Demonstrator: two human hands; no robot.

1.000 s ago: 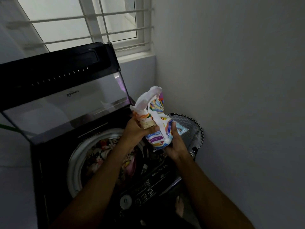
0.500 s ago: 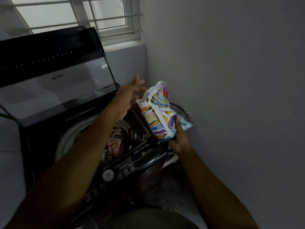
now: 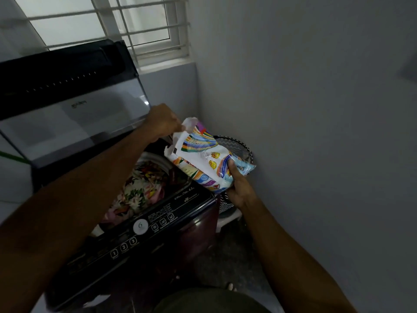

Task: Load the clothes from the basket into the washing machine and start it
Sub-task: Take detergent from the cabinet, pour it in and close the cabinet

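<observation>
The black top-load washing machine (image 3: 158, 224) stands with its glass lid (image 3: 74, 109) raised. Floral and coloured clothes (image 3: 140, 188) fill the drum. My right hand (image 3: 239, 188) grips the lower end of a colourful detergent packet (image 3: 203, 159), tilted over the machine's right edge. My left hand (image 3: 162, 123) is at the machine's far right corner, right beside the packet's torn top, with its fingers curled. What those fingers hold is hidden. The patterned laundry basket (image 3: 244, 146) sits behind the packet, in the corner by the wall.
A grey wall (image 3: 304, 132) runs close along the right. A barred window (image 3: 108, 26) is above the raised lid. The control panel with a round dial (image 3: 140, 226) and numbered buttons faces me. A narrow strip of floor (image 3: 234, 256) lies between machine and wall.
My left hand let go of the packet, reached open past it toward the back, and now has its fingers curled beside the packet's top. The packet tilted more toward the drum.
</observation>
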